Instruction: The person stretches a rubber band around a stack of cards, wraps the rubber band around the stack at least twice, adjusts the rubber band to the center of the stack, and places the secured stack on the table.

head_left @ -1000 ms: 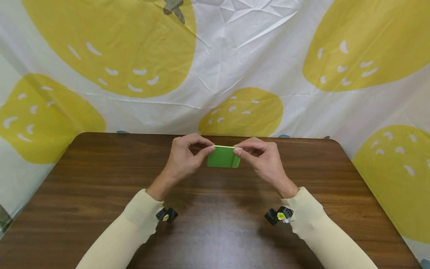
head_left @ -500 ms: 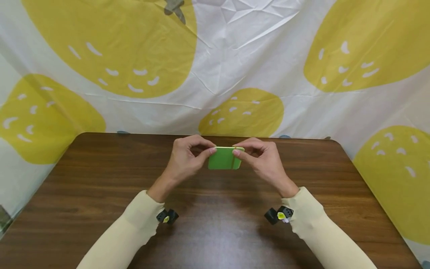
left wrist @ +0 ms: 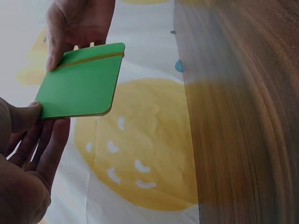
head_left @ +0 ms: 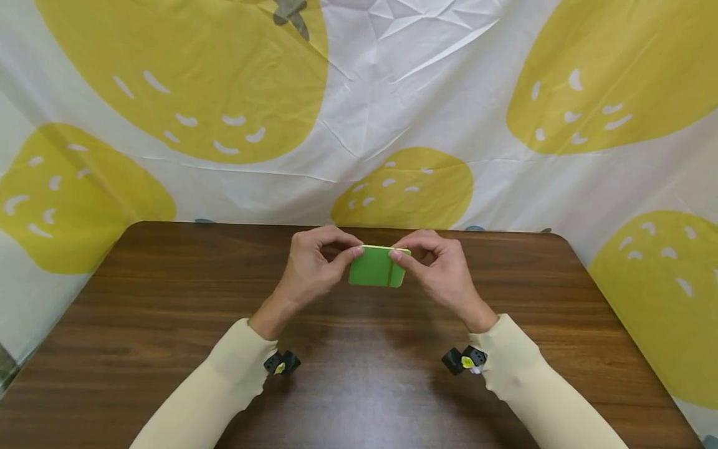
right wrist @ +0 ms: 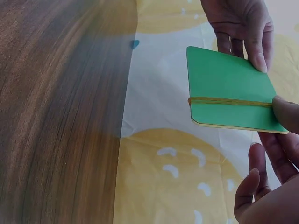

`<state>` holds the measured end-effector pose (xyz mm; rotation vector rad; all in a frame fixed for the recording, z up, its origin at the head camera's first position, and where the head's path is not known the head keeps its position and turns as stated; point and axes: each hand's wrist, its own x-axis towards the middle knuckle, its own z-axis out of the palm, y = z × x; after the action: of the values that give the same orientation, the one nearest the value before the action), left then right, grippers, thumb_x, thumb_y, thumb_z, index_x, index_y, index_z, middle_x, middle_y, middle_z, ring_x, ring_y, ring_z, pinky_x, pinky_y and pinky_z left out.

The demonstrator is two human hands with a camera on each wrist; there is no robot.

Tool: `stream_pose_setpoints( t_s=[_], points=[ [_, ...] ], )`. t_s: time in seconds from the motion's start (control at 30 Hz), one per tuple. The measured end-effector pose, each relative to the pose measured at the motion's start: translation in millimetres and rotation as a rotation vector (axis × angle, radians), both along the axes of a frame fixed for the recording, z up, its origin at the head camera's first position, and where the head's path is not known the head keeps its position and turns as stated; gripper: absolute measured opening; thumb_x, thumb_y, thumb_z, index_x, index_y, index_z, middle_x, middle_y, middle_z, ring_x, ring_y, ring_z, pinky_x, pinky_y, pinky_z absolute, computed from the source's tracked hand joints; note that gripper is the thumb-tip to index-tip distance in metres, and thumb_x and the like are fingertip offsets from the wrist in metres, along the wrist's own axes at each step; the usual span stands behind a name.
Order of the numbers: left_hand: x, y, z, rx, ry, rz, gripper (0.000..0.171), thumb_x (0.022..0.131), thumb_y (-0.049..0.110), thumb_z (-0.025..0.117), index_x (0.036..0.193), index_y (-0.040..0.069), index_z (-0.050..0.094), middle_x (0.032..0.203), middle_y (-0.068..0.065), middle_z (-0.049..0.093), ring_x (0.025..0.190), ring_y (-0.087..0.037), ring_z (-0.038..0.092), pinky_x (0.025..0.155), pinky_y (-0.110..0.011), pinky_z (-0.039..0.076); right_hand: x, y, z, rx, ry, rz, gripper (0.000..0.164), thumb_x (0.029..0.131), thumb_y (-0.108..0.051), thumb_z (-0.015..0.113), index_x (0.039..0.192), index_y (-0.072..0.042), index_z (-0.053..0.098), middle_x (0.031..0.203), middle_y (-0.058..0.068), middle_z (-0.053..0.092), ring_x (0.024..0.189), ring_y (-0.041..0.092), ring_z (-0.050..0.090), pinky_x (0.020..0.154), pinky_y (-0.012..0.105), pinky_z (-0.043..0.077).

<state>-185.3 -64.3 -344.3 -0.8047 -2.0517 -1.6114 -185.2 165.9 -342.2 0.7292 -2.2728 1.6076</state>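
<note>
A small green notebook (head_left: 370, 267) with rounded corners is held up over the far part of the table, cover toward me. A brown elastic band (right wrist: 229, 101) runs across the cover near one end. My left hand (head_left: 314, 262) pinches the notebook's upper left corner, thumb on the cover and fingers behind. At the upper right corner my right hand (head_left: 444, 269) pinches it the same way, its thumb close to the band. In the left wrist view the notebook (left wrist: 84, 84) looks closed, its lower edge free of both hands.
A dark brown wooden table (head_left: 359, 386) lies below the hands. Behind it and at both sides hangs a white cloth (head_left: 252, 193) with large yellow fruit prints. Small black cameras (head_left: 282, 362) sit at the wrists, by cream sleeves.
The notebook and my left hand have shifted slightly down and to the right, and more of the cover's face shows. Both hands keep their pinch on it.
</note>
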Motion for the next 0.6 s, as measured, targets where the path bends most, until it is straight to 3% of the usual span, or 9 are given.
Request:
stream_pose_setpoints(
  t_s=[0.13, 0.27, 0.6],
  points=[
    [2.0, 0.5, -0.1, -0.001, -0.002, -0.002, 0.004, 0.084, -0.004, 0.079, 0.087, -0.001, 0.077, 0.080, -0.006, 0.073, 0.070, -0.015, 0.064, 0.058, -0.025, 0.056, 2.3, -1.7, 0.4, 0.041, 0.014, -0.012, 0.006, 0.092, -0.005, 0.075, 0.096, -0.005, 0.079, 0.100, 0.004, 0.072, 0.093, 0.018, 0.056, 0.069, 0.027, 0.045],
    [2.2, 1.0, -0.6, -0.011, 0.011, 0.010, 0.004, 0.084, -0.003, 0.079, 0.086, 0.000, 0.078, 0.080, -0.005, 0.073, 0.070, -0.015, 0.063, 0.057, -0.026, 0.055, 3.0, -3.5, 1.5, 0.077, 0.042, -0.025, 0.007, 0.093, -0.005, 0.073, 0.097, -0.008, 0.079, 0.101, 0.002, 0.073, 0.093, 0.018, 0.054, 0.072, 0.033, 0.043],
    [4.6, 4.5, -1.7, -0.005, 0.053, -0.013, 0.005, 0.084, -0.003, 0.080, 0.087, 0.001, 0.079, 0.081, -0.004, 0.074, 0.071, -0.015, 0.066, 0.055, -0.028, 0.055, 3.3, -4.1, -0.7, 0.063, 0.080, -0.034, 0.006, 0.087, -0.005, 0.081, 0.089, -0.011, 0.081, 0.091, -0.001, 0.073, 0.089, 0.018, 0.054, 0.074, 0.028, 0.041]
  ],
)
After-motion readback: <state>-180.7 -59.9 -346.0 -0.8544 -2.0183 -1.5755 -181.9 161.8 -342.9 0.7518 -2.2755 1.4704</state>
